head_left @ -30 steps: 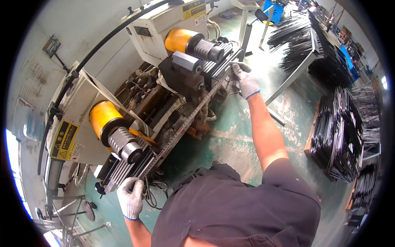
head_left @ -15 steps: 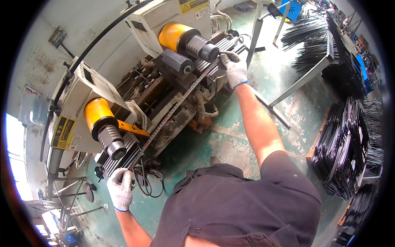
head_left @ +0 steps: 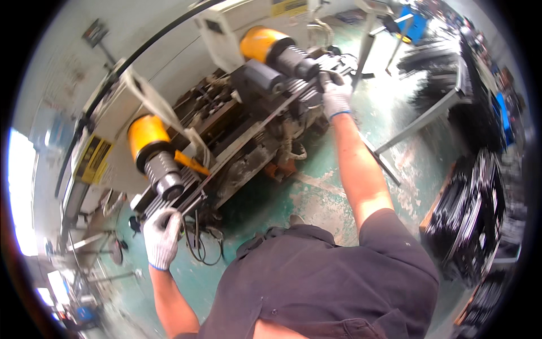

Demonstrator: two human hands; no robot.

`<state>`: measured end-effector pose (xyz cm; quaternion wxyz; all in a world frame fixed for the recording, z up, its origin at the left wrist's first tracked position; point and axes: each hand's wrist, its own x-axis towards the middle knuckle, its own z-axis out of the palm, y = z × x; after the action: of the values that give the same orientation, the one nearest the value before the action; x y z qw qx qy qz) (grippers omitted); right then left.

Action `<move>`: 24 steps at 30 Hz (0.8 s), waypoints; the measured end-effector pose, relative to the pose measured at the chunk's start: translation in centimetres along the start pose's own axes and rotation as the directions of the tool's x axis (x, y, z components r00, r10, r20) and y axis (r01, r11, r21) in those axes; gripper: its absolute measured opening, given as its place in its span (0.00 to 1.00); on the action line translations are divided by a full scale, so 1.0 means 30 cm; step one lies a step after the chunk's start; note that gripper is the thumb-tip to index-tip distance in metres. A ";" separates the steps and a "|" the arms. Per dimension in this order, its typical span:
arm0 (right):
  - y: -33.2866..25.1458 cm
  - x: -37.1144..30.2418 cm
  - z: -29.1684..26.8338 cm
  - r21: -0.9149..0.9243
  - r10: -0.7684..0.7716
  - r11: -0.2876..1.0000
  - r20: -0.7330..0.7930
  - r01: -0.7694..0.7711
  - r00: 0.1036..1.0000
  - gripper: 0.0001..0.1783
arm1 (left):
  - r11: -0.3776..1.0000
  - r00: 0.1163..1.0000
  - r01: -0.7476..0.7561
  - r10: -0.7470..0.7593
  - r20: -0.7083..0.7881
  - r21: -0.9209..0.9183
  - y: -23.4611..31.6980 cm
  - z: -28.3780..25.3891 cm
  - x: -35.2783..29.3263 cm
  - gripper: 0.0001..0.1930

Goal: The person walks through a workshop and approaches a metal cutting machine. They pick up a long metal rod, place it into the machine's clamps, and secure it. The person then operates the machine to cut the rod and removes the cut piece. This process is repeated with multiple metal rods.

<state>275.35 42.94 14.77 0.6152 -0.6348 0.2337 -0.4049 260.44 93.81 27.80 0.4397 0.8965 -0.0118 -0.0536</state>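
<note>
A long thin strip (head_left: 291,101), marked like a measuring tape in the earlier picture, runs slantwise along the front of a machine. My right hand (head_left: 336,97), in a pale knitted glove, pinches its far end beside a dark ribbed roller (head_left: 299,62). At the near left, my gloved left hand (head_left: 161,240) has its fingers curled round the other end, just below a second ribbed roller (head_left: 165,178). Motion blur smears the strip and the fingertips. Yellow drums (head_left: 149,135) sit behind both rollers.
Dark cables (head_left: 195,246) hang below the machine's left end. A grey metal stand (head_left: 418,121) is at the right, with bundles of thin black rods (head_left: 466,212) beyond it on the green floor (head_left: 271,217). An orange bracket (head_left: 192,163) juts out by the left drum.
The whole view has swung and blurred, so the machine appears shifted right. Both hands keep roughly their places by the two rollers, with the strip still between them.
</note>
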 end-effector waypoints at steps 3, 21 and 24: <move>0.014 0.030 -0.019 0.107 -0.071 0.992 -0.007 0.072 0.997 0.16 | 0.985 0.989 -0.138 0.132 0.059 0.106 -0.009 0.003 0.039 0.08; 0.081 0.136 -0.065 0.175 0.044 0.983 0.108 -0.062 0.993 0.13 | 0.985 0.996 -0.069 0.077 -0.044 0.156 -0.097 -0.094 0.045 0.13; 0.060 0.121 -0.055 0.181 0.056 0.981 0.102 -0.074 0.993 0.13 | 0.989 0.995 -0.085 0.091 -0.043 0.125 -0.129 -0.095 0.055 0.13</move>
<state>276.43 38.85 13.70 0.6947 -0.5859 0.1860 -0.3735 262.27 98.32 26.34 0.3858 0.9215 -0.0441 -0.0115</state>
